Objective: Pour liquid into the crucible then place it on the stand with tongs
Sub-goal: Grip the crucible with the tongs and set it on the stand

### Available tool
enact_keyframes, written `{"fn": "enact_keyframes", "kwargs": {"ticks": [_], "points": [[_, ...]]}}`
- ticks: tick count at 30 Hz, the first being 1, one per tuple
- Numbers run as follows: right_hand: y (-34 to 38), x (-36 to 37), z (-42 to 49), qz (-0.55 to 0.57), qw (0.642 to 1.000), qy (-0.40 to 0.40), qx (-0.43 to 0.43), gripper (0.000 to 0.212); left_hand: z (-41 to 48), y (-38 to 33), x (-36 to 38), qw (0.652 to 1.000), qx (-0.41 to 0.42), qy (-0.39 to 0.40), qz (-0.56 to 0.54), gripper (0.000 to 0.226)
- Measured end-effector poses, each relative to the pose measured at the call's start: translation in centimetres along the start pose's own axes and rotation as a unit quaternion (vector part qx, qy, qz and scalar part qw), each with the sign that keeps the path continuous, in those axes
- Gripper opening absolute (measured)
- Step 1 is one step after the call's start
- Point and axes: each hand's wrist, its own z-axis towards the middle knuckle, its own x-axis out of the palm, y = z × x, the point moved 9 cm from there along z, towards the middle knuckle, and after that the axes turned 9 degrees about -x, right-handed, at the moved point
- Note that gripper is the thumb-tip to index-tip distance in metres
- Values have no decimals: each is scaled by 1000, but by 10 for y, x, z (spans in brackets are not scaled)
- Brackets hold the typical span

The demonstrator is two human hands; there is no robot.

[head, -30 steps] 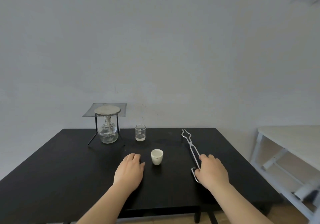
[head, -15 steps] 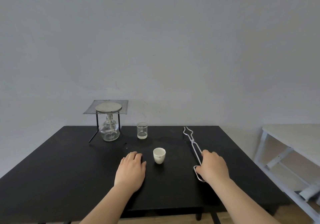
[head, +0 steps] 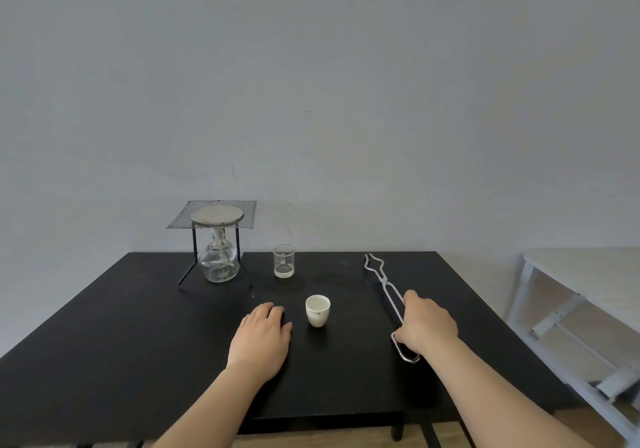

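A small white crucible [head: 317, 310] stands upright on the black table [head: 138, 326]. Behind it is a glass beaker [head: 284, 261] holding a little pale liquid. At the back left a tripod stand [head: 213, 220] carries a wire gauze with a round grey pad, over a glass spirit lamp [head: 219, 262]. Metal tongs [head: 384, 288] lie on the table to the right, jaws pointing away. My right hand [head: 427, 323] rests over their handle loops, fingers curled on them. My left hand [head: 261, 338] lies flat on the table, just left of the crucible, holding nothing.
A pale wall rises right behind the table's far edge. A white table [head: 588, 274] with a slanted frame stands to the right, apart from the black one. Wooden floor shows below the near edge.
My right hand has slid slightly forward along the tongs' handles and closed on them. My left hand and the other objects stay in place; the view shifted a little.
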Motion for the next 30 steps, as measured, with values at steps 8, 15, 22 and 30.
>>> {"fn": "enact_keyframes", "kwargs": {"ticks": [8, 15, 22, 30], "points": [[-10, 3, 6, 1, 999, 23, 30, 32, 0, -1, 0, 1000, -1, 8, 5, 44], [-18, -4, 5, -19, 999, 12, 23, 21, 0, -1, 0, 1000, -5, 27, 7, 44], [-27, 1, 6, 7, 999, 33, -15, 32, 1, -3, 0, 998, 0, 66, 20, 49], [-30, -7, 5, 3, 995, 43, -89, 15, 2, -1, 2, 996, 1, 90, 23, 55]]}}
